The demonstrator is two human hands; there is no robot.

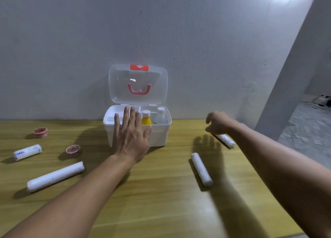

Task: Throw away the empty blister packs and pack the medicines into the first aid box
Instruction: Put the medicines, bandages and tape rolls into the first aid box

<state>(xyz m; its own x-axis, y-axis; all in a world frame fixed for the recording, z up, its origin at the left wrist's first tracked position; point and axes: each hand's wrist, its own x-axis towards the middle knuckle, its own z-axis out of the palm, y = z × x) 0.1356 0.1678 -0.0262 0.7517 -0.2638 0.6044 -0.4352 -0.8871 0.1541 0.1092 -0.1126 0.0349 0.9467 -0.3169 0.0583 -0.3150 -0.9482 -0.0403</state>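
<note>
The white first aid box [159,133] stands open against the wall, its clear lid [138,84] upright with a red handle. Inside it I see a yellow bottle [146,120] and a white bottle [160,116]. My left hand [131,132] lies flat with fingers spread against the box's front left and rim, holding nothing. My right hand [217,123] hovers just above a short white bandage roll [225,140] to the right of the box, fingers curled down and apart. Another white roll [201,169] lies nearer, in front of that hand.
On the wooden table [161,193] to the left lie a long white roll [55,176], a short printed roll [27,152] and two red tape rolls [40,132] [73,150]. The wall runs right behind the box. The table's right edge drops to a grey floor [308,130].
</note>
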